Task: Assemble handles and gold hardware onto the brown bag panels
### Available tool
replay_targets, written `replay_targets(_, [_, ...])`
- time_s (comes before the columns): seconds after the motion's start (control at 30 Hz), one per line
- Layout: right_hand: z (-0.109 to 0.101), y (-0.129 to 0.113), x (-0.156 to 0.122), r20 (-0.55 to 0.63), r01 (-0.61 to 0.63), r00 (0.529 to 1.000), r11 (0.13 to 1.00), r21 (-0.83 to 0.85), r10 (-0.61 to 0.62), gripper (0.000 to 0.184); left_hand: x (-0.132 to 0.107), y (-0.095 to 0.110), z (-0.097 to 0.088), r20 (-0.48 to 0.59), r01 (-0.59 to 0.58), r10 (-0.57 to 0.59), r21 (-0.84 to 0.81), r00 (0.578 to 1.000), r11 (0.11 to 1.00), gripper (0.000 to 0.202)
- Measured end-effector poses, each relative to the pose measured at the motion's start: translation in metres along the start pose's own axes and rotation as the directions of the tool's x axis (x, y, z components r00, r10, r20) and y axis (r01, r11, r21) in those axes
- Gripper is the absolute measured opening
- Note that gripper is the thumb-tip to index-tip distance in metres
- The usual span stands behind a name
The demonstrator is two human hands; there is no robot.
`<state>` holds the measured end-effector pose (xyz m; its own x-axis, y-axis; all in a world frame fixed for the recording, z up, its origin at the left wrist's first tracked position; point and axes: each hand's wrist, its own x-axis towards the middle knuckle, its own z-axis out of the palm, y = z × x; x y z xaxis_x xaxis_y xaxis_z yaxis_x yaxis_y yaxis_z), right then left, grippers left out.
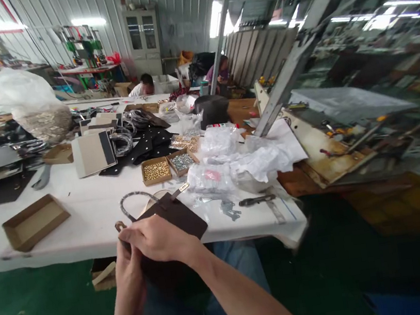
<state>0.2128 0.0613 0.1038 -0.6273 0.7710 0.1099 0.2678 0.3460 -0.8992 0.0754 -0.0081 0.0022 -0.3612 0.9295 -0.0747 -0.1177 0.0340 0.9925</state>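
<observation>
A dark brown leather bag piece (189, 216) hangs over the table's front edge above my lap. A cord-like curved handle (134, 194) rises from its top, and a strap with a metal end (181, 189) sticks out at its upper right. My left hand (127, 265) is closed on the left end of the piece, where a small brown tab (120, 226) pokes up past the fingertips. My right hand (162, 237) lies across the piece, its thumb and fingers pinched at the same spot beside the left fingertips. What lies between the fingertips is mostly hidden.
Small boxes of gold rivets (156, 171) and silver rivets (181, 161) stand beyond the bag. An open cardboard tray (36, 222) lies left. Plastic bags (209, 178), metal pieces (230, 210) and a dark-handled tool (257, 200) lie right. Two people sit farther back.
</observation>
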Motion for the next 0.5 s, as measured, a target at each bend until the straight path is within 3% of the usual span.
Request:
replay_targets(0.1, [0.003,0.008,-0.012,0.016,0.038,0.999,0.999,0.039,-0.038,0.052,0.007,-0.022,0.004,-0.123,0.080,-0.081,-0.011,0.989,0.997,0.094])
replay_targets(0.17, [-0.015,0.014,-0.025,-0.102,0.061,0.993,0.998,-0.015,-0.062,0.045,0.011,-0.029,0.003,-0.201,0.064,-0.045,0.090,0.979,0.994,0.094])
replay_targets(0.23, [-0.057,0.024,-0.047,-0.299,0.008,0.953,0.991,-0.134,-0.049,0.046,0.014,-0.031,-0.001,-0.258,0.042,0.025,0.252,0.966,0.967,0.095])
replay_targets(0.3, [-0.119,0.037,-0.074,-0.491,-0.206,0.871,0.922,-0.328,0.020,0.034,0.018,-0.028,-0.006,-0.291,0.024,0.101,0.398,0.951,0.917,0.092])
replay_targets(0.37, [-0.191,0.055,-0.104,-0.490,-0.506,0.837,0.686,-0.523,0.243,0.041,0.021,-0.024,-0.010,-0.295,-0.002,0.161,0.476,0.942,0.879,0.083])
replay_targets(0.43, [-0.257,0.076,-0.130,-0.443,-0.628,0.763,0.378,-0.680,0.470,0.034,0.024,-0.020,-0.012,-0.272,-0.039,0.203,0.509,0.941,0.860,0.074])
replay_targets(0.47, [-0.284,0.088,-0.140,-0.502,-0.671,0.698,0.223,-0.707,0.511,0.028,0.026,-0.019,-0.011,-0.253,-0.059,0.220,0.520,0.942,0.852,0.071])
replay_targets(0.5, [-0.306,0.099,-0.148,-0.550,-0.695,0.669,0.159,-0.701,0.500,0.023,0.027,-0.020,-0.011,-0.235,-0.076,0.232,0.529,0.944,0.845,0.069])
